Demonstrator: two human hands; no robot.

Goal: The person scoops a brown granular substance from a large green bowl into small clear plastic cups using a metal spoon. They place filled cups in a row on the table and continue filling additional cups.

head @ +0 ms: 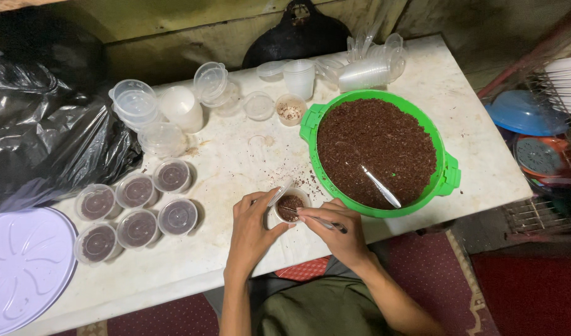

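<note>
Filling a small cup (290, 206) at the desk (235, 158) edge.
Left hand (255, 231) grips the cup; right hand (335, 231) pinches a spoon (326, 223). A nudge could tip brown crumbs off the edge.

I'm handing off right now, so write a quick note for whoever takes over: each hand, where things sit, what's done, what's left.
Left hand: grip on the small plastic cup, nearly full of brown crumbs, its hinged lid open.
Right hand: holds a thin utensil at the cup's rim.
Green basin of brown crumbs at right, a clear spoon lying in it.
Done: six filled, lidded cups grouped at left.
Left: close this cup; empty cups wait at the table's back.
</note>
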